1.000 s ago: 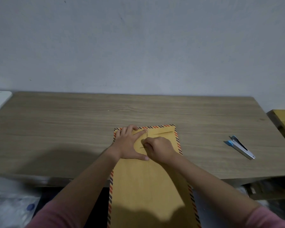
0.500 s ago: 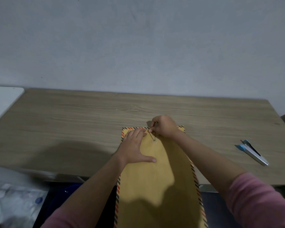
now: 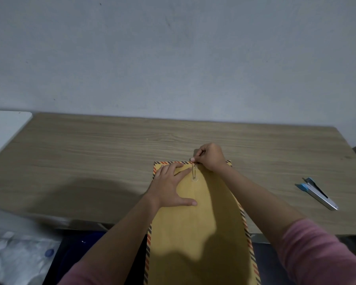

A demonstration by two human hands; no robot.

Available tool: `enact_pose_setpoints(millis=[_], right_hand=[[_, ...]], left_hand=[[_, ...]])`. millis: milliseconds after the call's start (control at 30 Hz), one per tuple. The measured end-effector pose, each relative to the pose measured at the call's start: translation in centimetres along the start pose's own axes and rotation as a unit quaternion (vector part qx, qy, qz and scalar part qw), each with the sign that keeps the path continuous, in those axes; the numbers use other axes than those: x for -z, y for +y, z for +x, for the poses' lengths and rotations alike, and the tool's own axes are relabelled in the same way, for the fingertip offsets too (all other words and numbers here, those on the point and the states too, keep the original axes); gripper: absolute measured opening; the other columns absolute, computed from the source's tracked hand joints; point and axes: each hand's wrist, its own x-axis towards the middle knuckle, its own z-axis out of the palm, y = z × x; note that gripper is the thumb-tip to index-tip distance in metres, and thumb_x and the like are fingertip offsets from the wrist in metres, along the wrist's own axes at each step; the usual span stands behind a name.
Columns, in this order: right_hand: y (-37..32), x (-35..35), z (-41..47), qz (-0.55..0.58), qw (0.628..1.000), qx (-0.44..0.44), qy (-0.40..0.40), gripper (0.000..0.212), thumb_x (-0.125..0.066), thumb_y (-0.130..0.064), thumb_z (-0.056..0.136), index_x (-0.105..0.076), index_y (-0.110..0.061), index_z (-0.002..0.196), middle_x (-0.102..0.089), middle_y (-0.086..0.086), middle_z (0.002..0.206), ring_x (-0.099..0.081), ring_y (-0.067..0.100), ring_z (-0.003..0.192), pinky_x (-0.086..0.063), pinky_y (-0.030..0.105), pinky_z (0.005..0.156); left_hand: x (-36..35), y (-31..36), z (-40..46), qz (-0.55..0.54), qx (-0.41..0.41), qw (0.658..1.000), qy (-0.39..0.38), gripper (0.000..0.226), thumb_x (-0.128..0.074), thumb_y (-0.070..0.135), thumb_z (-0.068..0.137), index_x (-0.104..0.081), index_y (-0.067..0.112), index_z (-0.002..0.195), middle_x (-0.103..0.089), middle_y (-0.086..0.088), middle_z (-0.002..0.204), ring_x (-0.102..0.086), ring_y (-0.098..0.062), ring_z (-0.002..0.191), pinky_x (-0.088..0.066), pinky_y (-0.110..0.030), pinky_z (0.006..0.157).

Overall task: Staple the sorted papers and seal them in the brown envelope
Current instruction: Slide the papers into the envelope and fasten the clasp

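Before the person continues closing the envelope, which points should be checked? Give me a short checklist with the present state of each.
1. Brown envelope lies flat on the table, near end overhanging the edge: ok.
2. Left hand presses flat on the envelope beside the clasp: ok.
3. Right hand pinches the far end of the metal clasp at the top border: ok.
4. Flap fully fastened: cannot tell, the fingers hide the clasp end.
5. Stapled papers inside: cannot tell, none are visible.
6. Stapler lies to the right, apart from both hands: ok.
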Motion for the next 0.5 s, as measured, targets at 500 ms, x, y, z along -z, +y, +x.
enact_pose_setpoints(millis=[500], right_hand=[[2.5, 2.2, -3.9, -0.120, 0.985, 0.058, 0.112, 0.020, -0.068, -0.031, 0.082, -0.065, -0.012, 0.085, -0.071, 0.011, 0.081, -0.061, 0.028, 0.079, -0.032, 0.028, 0.057]], left_hand=[[-0.2, 0.0, 0.3, 0.022, -0.013, 1.000, -0.013, 0.108, -0.040, 0.092, 0.058, -0.019, 0.036, 0.148, -0.020, 0.007, 0.155, -0.016, -0.016, 0.143, -0.008, -0.046, 0.119]])
